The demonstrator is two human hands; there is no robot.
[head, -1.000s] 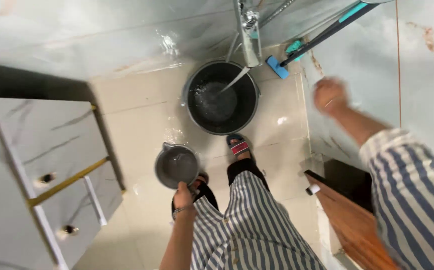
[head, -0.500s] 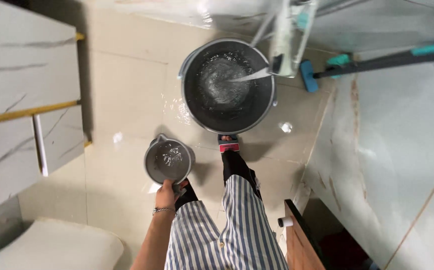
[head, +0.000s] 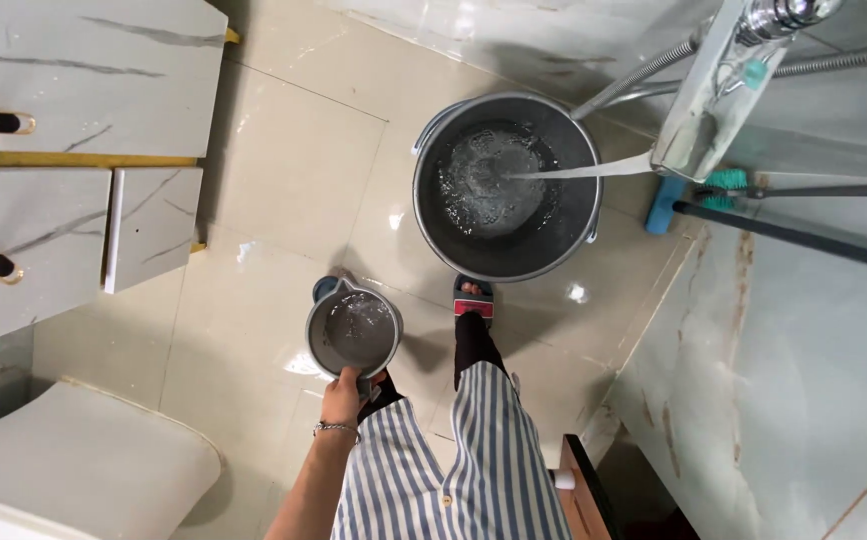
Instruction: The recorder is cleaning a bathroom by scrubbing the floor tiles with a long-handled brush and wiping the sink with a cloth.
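My left hand (head: 345,396) grips the handle of a small grey jug (head: 353,332) with some water in it, held level above the floor beside my leg. A bracelet sits on that wrist. Ahead, a large dark bucket (head: 507,187) stands on the tiles, and a stream of water from a metal tap (head: 716,90) at the upper right falls into it. My foot in a red-and-grey sandal (head: 474,297) touches the bucket's near side. My right hand is out of view.
A white marble-look cabinet (head: 64,150) with gold trim and dark knobs fills the left. A white toilet lid (head: 74,470) lies at the lower left. A blue-headed mop (head: 754,190) leans at the right wall. The floor tiles near the bucket are wet.
The view has swung down and left; the toilet and cabinet show more. My right hand, raised near the wall a second ago, has left the view. The jug stays in my left hand.
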